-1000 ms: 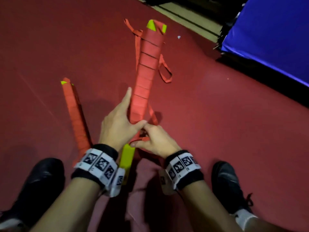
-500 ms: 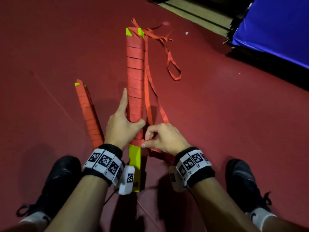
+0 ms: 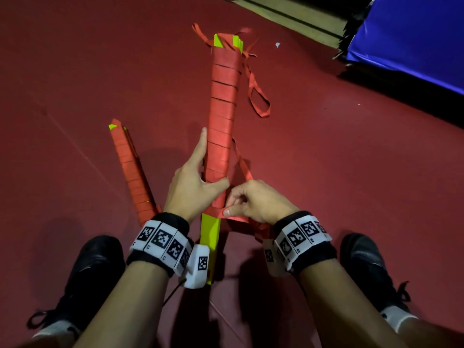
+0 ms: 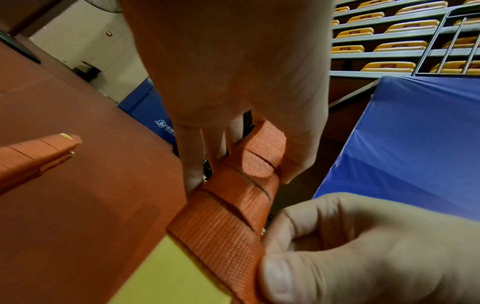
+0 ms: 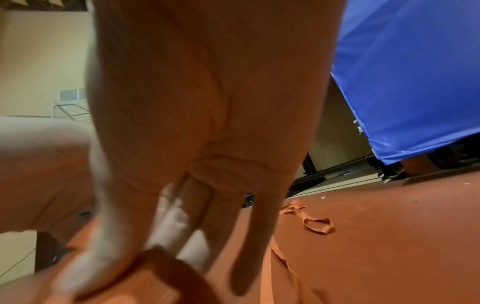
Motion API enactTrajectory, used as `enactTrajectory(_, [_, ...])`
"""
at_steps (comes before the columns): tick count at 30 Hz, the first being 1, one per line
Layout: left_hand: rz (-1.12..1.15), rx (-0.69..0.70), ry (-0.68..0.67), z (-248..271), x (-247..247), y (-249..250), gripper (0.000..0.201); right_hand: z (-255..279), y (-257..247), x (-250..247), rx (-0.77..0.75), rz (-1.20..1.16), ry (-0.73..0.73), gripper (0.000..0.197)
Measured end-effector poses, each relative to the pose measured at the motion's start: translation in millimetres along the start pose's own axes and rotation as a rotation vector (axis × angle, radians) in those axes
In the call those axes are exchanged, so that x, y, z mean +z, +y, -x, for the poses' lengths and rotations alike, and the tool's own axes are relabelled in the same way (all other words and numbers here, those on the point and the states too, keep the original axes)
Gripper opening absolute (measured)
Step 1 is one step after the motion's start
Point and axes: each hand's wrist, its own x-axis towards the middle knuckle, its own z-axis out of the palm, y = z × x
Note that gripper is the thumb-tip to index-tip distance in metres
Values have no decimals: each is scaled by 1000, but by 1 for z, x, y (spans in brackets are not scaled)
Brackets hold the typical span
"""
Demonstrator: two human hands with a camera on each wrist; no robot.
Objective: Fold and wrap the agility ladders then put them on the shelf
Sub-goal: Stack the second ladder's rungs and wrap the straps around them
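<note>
A bundle of yellow ladder rungs (image 3: 210, 233) wrapped in orange strap (image 3: 222, 116) lies lengthwise on the red floor between my feet. My left hand (image 3: 194, 182) grips the wrapped bundle, thumb across its top (image 4: 262, 162). My right hand (image 3: 251, 202) pinches the loose orange strap (image 4: 223, 232) at the edge of the last wrap, where the yellow shows. More loose strap (image 3: 258, 104) loops on the floor to the right, also in the right wrist view (image 5: 318, 225). A second, fully wrapped ladder bundle (image 3: 131, 169) lies to the left (image 4: 33, 152).
A blue padded mat (image 3: 406, 36) stands at the back right, with a tan floor strip (image 3: 288, 18) beyond the red floor. My black shoes (image 3: 95, 270) (image 3: 364, 262) flank the bundle. Rows of yellow seats (image 4: 394, 43) rise behind the mat.
The bundle has rolled and swung between my hands, and the loose strap has shifted on the floor. My right hand stays pinched on the strap at the near end.
</note>
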Motion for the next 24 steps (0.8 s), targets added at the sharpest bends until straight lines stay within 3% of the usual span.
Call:
enactTrajectory(2, [43, 20, 8, -3, 0, 2, 110, -2, 6, 7, 21, -31, 32, 21])
enactTrajectory(6, [201, 45, -47, -4, -6, 1, 108, 3, 8, 23, 22, -488, -79, 41])
enactTrajectory(9, [255, 20, -69, -2, -11, 4, 103, 10, 4, 17, -46, -563, -102, 29])
enactTrajectory(13, [69, 21, -80, -11, -12, 11, 104, 8, 4, 21, -63, -567, 27, 32])
enactTrajectory(16, [-142, 12, -7, -11, -5, 11, 113, 4, 5, 34, -26, -511, 121, 38])
enactTrajectory(19, [-127, 18, 91, -8, 3, 7, 107, 5, 5, 30, -35, -492, 103, 33])
enactTrajectory(22, [-114, 31, 156, -7, 1, 4, 96, 3, 5, 20, -1, -276, 45, 40])
enactTrajectory(24, [-112, 42, 172, -7, -3, 2, 94, 2, 5, 17, 57, -219, -9, 34])
